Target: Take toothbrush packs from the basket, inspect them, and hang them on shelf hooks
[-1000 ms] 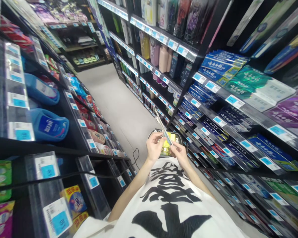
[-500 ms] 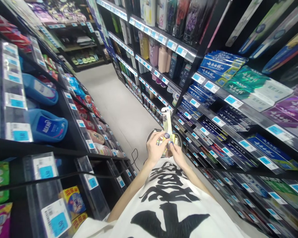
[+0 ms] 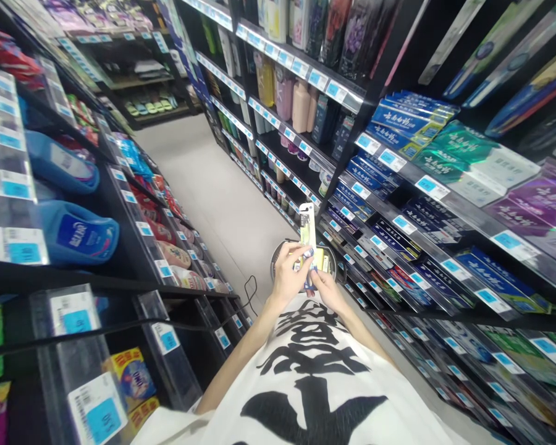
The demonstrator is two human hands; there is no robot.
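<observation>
A slim toothbrush pack (image 3: 307, 226) with a white hang tab at its top stands nearly upright in front of my body. My left hand (image 3: 289, 272) is closed on it from the left, with thumb and fingers pinching its lower part. From the right, my right hand (image 3: 327, 290) grips its bottom end. Just beyond and below the hands is a round dark-rimmed basket (image 3: 275, 254) with yellowish packs inside; my hands hide much of it.
Toothpaste boxes (image 3: 393, 123) fill the tiered shelves on the right. On the left shelves are blue detergent bottles (image 3: 76, 232) and red packs. Shampoo and lotion bottles (image 3: 301, 105) line the shelf ahead. A pale floor aisle (image 3: 189, 179) runs between, with a black cable (image 3: 249, 295) hanging at the left.
The toothbrush pack has turned slightly and shifted a little left, with both hands still on it. More of the basket shows behind. The whole view has moved slightly.
</observation>
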